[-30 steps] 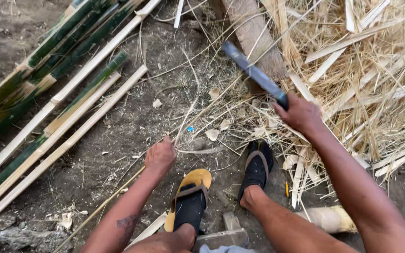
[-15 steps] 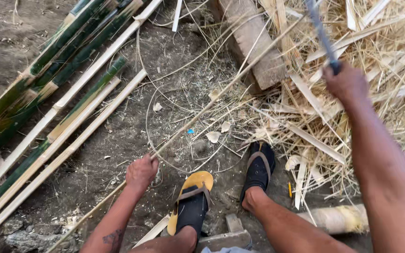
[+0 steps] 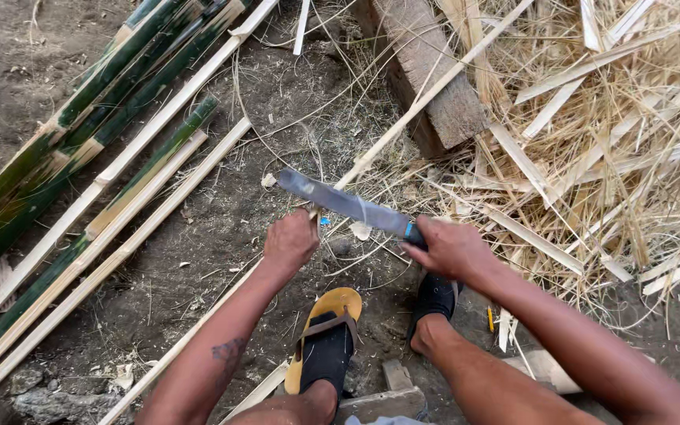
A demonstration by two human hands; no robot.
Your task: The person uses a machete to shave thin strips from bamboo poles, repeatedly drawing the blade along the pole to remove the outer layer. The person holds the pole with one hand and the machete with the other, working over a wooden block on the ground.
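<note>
I note the right hand (image 3: 450, 250) has come down from the 1 o'clock corner of the view to just right of centre; the machete (image 3: 348, 203), raised half a second ago, now lies nearly level, blade pointing toward 10 o'clock; the left hand (image 3: 291, 240) has moved up from 7 o'clock to centre, gripping the thin bamboo strip (image 3: 426, 98) under the blade.

Both hands (image 3: 291, 240) (image 3: 450, 248) fisted, forearms extended forward
</note>
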